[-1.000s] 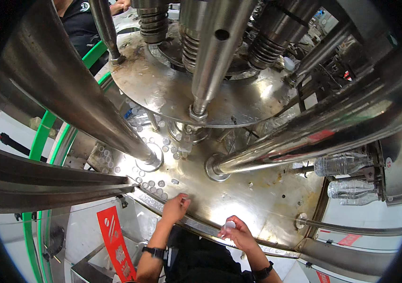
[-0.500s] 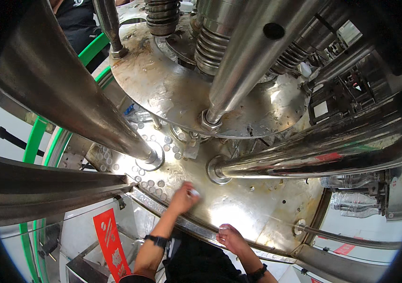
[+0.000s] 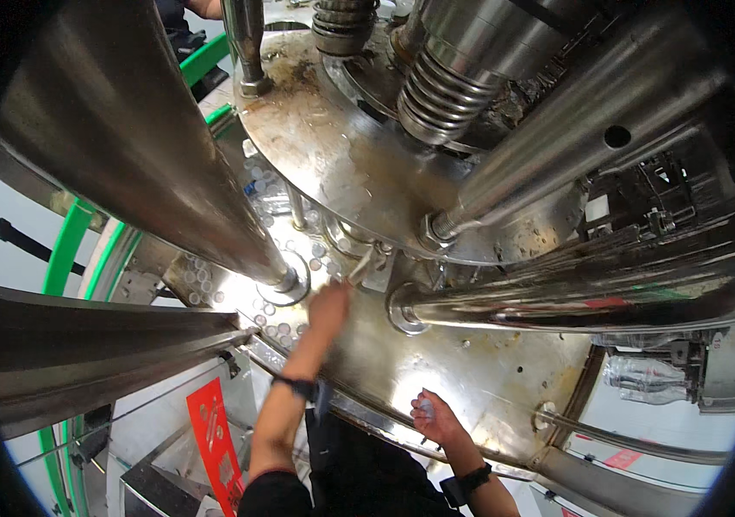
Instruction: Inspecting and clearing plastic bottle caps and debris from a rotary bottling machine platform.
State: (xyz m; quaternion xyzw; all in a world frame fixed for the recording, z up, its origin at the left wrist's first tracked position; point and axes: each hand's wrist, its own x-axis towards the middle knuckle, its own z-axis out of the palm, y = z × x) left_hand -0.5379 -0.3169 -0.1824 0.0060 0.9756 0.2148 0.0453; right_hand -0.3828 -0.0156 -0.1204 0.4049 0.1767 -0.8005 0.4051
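My left hand (image 3: 330, 303) reaches far forward over the round steel base plate (image 3: 488, 379), up to the machine's centre post. Its fingers are bunched at a thin pale piece (image 3: 360, 265) by a small bracket; I cannot tell whether the hand grips it. A dark watch band sits on that wrist. My right hand (image 3: 436, 420) rests low on the near part of the plate, with its fingers closed around a small clear cap (image 3: 425, 405). Several loose clear caps (image 3: 279, 320) lie on the plate just left of my left hand.
Thick steel columns (image 3: 134, 155) slant across the left, and another (image 3: 574, 297) crosses the right. An upper steel disc (image 3: 359, 164) carries spring-wrapped heads. Green guide rails (image 3: 70, 246) curve at left, and a red sign (image 3: 216, 431) hangs below. Clear bottles (image 3: 643, 375) stand at right. Another person's dark sleeve (image 3: 179, 30) is at the top.
My left hand has stretched further forward, from the near part of the plate up to the centre bracket. My right hand has stayed low on the plate with the cap. The view has tilted closer.
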